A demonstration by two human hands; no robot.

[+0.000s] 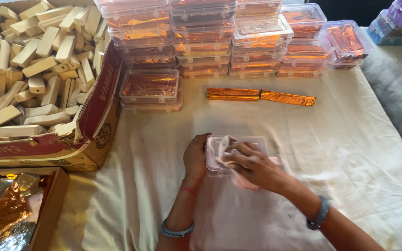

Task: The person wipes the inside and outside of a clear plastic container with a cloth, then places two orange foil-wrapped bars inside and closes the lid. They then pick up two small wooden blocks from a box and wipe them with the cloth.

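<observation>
A clear plastic box [257, 142] lies on the cream cloth in front of me. My left hand [195, 155] grips its left side and steadies it. My right hand [254, 166] presses a pale pink cloth [245, 182] down inside the box; the hand and cloth are blurred. Two foil-wrapped sticks [260, 96] in orange-gold lie end to end on the cloth just beyond the box.
Stacks of clear boxes with orange foil inside [210, 39] line the far side. A torn cardboard carton of pale wooden blocks [33, 69] stands at left. A low box of loose foil sheets [5, 209] sits at bottom left. Purple and blue boxes [396, 18] are at far right.
</observation>
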